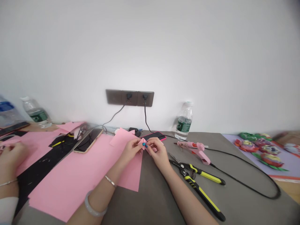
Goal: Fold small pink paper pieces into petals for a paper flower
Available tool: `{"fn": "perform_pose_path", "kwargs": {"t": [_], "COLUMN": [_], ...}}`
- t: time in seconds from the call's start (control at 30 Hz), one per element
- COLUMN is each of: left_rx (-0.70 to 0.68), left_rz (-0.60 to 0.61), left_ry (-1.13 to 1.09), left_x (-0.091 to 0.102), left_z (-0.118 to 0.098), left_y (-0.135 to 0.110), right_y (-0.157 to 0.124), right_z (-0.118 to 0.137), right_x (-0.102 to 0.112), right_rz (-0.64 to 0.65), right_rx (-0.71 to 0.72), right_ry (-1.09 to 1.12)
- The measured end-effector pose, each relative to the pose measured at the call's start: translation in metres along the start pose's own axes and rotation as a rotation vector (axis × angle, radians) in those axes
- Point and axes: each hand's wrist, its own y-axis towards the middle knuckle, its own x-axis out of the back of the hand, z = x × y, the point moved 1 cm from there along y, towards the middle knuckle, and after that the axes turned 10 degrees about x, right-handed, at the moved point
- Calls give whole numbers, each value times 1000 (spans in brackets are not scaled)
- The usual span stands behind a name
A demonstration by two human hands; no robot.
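Between my two hands is a small folded piece of pink paper [143,142], pinched at its edges. My left hand [131,148] grips its left side with thumb and fingers. From the other side, my right hand [157,151] closes on the same paper, thumb tip near the left thumb. Blue shows on both thumbnails. Under and left of my left hand lie large pink paper sheets [77,175]. Just behind my hands a phone with a pink case [161,136] lies partly covered.
A pink glue gun [198,150] with a black cable and yellow-black pliers [195,175] lie to the right. Water bottles [184,123] stand by the wall. A light-rimmed phone [87,140] rests on the sheets. Colourful crafts [268,150] lie far right; another person's hand [11,156] is at left.
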Motion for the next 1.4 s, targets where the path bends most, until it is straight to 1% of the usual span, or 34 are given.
{"fn": "perform_pose_path", "kwargs": {"t": [0.1, 0.2, 0.37, 0.4, 0.47, 0.57, 0.7, 0.83, 0.93, 1.03, 1.17, 1.33, 1.4], "left_rx": [16, 44, 34, 27, 24, 58, 84, 41, -2, -5, 18, 4, 12], "left_rz": [-22, -38, -53, -59, -76, -80, -75, -76, -89, -113, -126, -82, -74], "left_ry": [-36, -70, -64, -55, -58, -114, -148, -89, -19, 12, -45, -82, -100], "left_x": [-1, -1, 0, 1, 2, 2, 0, 1, 2, 3, 4, 3, 3], "left_z": [1, 3, 4, 5, 5, 6, 5, 4, 3, 2, 1, 2, 4], "left_y": [0, 1, 2, 2, 2, 2, 1, 0, 0, 0, 0, 0, 1], "right_y": [2, 2, 0, 0, 1, 2, 1, 0, 0, 2, 4, 2, 2], "right_z": [4, 6, 5, 5, 6, 8, 9, 10, 12, 15, 15, 8, 6], "right_x": [2, 4, 6, 6, 5, 4, 2, 2, 3, 4, 3, 4, 5], "right_rz": [11, 9, 16, 20, 41, 71, 79, 101, 113, 107, 129, 92, 103], "right_rx": [32, 55, -9, -1, 64, 164, 202, 221, 206, 190, 183, 74, 72], "right_ry": [-83, -72, -72, -82, -98, -154, -216, -248, -245, -233, -186, -128, -122]}}
